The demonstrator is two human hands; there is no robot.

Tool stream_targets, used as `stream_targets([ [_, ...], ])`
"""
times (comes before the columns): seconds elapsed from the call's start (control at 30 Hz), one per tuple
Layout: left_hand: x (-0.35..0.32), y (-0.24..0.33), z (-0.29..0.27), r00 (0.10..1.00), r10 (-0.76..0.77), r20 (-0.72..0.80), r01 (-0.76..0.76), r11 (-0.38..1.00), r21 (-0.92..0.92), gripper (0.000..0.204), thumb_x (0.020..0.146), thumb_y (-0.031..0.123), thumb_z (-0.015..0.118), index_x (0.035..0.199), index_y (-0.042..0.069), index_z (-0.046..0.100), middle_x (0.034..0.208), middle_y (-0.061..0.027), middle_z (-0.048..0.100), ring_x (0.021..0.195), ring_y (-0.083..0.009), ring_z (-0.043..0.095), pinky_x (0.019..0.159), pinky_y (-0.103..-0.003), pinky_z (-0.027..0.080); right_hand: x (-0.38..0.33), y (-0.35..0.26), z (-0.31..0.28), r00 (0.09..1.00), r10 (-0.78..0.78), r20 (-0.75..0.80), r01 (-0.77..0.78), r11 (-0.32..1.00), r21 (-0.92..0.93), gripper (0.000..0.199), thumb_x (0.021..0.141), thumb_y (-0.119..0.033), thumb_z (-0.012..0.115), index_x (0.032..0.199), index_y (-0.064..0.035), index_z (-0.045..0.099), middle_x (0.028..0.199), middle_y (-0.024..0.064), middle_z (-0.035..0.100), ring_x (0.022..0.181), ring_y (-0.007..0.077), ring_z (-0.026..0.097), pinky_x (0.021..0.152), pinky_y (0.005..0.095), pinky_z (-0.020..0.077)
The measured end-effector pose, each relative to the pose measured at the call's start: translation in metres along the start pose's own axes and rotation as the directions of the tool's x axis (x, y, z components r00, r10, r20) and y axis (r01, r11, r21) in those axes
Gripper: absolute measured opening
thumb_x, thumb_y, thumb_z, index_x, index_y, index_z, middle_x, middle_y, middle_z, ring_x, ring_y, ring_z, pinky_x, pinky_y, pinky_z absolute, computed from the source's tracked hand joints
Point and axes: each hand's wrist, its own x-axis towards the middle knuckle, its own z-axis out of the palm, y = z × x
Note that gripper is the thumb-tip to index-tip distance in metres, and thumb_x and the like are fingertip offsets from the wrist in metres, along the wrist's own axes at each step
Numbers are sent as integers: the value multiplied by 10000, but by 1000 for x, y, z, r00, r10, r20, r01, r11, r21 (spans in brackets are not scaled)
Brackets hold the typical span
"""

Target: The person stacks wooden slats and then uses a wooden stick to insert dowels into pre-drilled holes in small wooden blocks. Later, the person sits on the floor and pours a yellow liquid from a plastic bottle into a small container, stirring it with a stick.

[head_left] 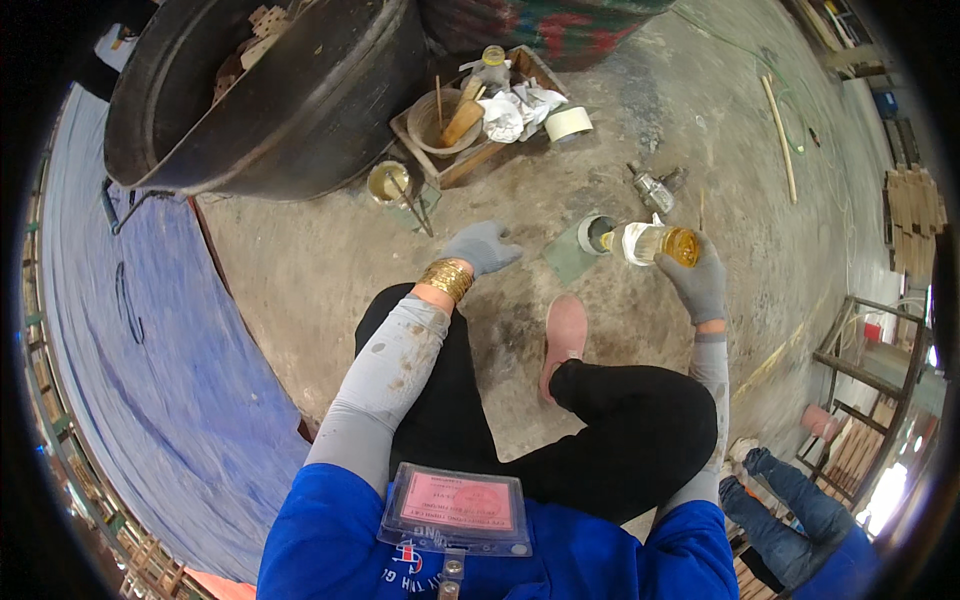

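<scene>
Over a small can (598, 233), the right hand (700, 285) tips a clear bottle (655, 243) of amber liquid.

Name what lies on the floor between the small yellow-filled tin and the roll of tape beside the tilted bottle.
The head view shows only bare concrete floor between the tin and the tape roll; the gloved left hand hovers just below that stretch.

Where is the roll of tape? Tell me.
In the head view, the roll of tape lies on the concrete floor, upper centre, just right of the wooden tray and its crumpled rags.
</scene>
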Motion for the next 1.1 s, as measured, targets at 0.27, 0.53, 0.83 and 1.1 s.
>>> stream_targets([
  [0.27,-9,2,-12,999,-24,31,24,1000,-18,601,740,493,582,1127,32,584,1061,-204,612,991,-336,581,856,-377,451,6,-16,14,998,5,58,3,991,-134,568,645,-302,735,1087,15,573,971,182,626,888,285,622,771,354,484],
  [0.53,-12,5,-14,999,-15,28,15,999,-30,541,743,450,562,1085,32,598,1055,-205,610,994,-341,575,860,-384,449,6,-22,22,998,19,62,-2,969,-247,557,645,-317,733,1075,7,587,964,175,639,890,270,627,772,346,483],
  [0.83,-15,6,-17,1000,1,10,0,998,-69,534,745,449,559,1090,43,595,1073,-196,603,1008,-336,566,862,-388,447,8,-12,28,998,22,65,-10,984,-178,542,659,-315,738,1070,10,596,964,163,648,883,252,634,780,336,482],
  [1.1,-18,9,-17,1000,-17,9,18,993,-115,540,747,447,556,1084,27,585,1072,-198,601,1000,-337,567,868,-386,442,11,2,30,998,-8,57,19,981,-193,542,666,-342,734,1053,16,606,954,179,649,871,275,636,769,347,481],
])
